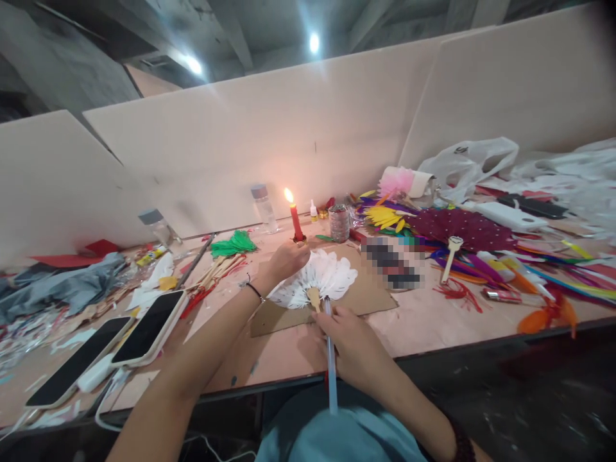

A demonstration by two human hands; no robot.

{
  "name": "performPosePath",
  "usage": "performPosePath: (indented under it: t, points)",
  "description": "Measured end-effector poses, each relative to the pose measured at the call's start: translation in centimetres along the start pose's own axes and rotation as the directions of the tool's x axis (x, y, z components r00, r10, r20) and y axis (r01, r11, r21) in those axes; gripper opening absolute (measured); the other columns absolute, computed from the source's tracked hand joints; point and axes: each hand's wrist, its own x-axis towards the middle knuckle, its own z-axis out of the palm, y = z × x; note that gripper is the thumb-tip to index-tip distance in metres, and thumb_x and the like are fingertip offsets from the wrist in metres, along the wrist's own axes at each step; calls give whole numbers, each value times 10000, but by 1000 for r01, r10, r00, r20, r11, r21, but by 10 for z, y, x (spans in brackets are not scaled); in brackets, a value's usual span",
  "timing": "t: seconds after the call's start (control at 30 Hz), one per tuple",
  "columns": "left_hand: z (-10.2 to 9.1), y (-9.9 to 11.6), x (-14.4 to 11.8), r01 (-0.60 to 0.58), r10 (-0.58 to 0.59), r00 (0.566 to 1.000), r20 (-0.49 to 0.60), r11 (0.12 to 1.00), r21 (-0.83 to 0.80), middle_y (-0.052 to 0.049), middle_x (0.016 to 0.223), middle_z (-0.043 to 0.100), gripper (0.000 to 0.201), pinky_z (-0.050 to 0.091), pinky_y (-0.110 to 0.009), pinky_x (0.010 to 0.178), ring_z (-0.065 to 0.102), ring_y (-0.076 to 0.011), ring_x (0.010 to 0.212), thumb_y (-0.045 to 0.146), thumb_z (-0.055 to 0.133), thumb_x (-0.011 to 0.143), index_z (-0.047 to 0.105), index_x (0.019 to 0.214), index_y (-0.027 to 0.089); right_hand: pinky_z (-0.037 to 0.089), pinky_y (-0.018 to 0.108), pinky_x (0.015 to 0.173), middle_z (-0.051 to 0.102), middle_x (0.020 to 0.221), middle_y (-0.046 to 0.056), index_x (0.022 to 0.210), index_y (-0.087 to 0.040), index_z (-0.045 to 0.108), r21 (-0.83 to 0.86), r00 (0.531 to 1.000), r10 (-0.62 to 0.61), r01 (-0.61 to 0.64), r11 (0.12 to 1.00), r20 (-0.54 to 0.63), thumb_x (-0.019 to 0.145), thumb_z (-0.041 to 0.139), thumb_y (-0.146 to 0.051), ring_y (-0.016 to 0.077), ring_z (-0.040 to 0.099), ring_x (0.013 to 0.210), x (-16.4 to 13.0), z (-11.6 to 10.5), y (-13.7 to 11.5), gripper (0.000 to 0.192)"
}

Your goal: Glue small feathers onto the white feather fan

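Note:
A white feather fan (332, 274) with dark flecks and a pale wooden handle (314, 298) lies over a piece of brown cardboard (373, 307). My right hand (353, 337) closes around a translucent glue stick (332, 372), which points down toward my lap, and its fingers also touch the fan's handle. Behind the fan burns a red candle (295, 221), upright. My left hand (287, 262) is at the fan's upper left edge, just in front of the candle's base. Its fingers are curled, and what they hold, if anything, is hidden.
Two phones (149, 330) lie left, near a green tassel (234, 243). Clear bottles (264, 208) and a tin can (339, 222) stand at the back. Rightward are a maroon fan (459, 232), coloured feathers, a lighter (503, 296) and plastic bags (474, 167). White boards rise behind the table.

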Motion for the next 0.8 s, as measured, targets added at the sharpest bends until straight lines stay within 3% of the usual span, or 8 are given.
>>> performPosePath:
  t: [0.37,0.8]
  points:
    - [15,-1,8,-79,72,994,82,994,75,-107,907,668,343,468,-381,711,620,-218,784,39,405,1048,696,895,138,412,286,750,637,983,63,935,-210,604,0,1000,2,-2,1000,-12,933,668,-87,235,604,925,1,0,-1,139]
    - [26,0,8,-74,71,993,93,997,30,-100,921,668,345,483,-386,755,600,-224,824,111,389,1091,695,935,144,396,306,742,631,963,70,1037,-197,651,-22,999,32,-31,999,17,912,665,-100,257,612,936,3,-3,-3,159]
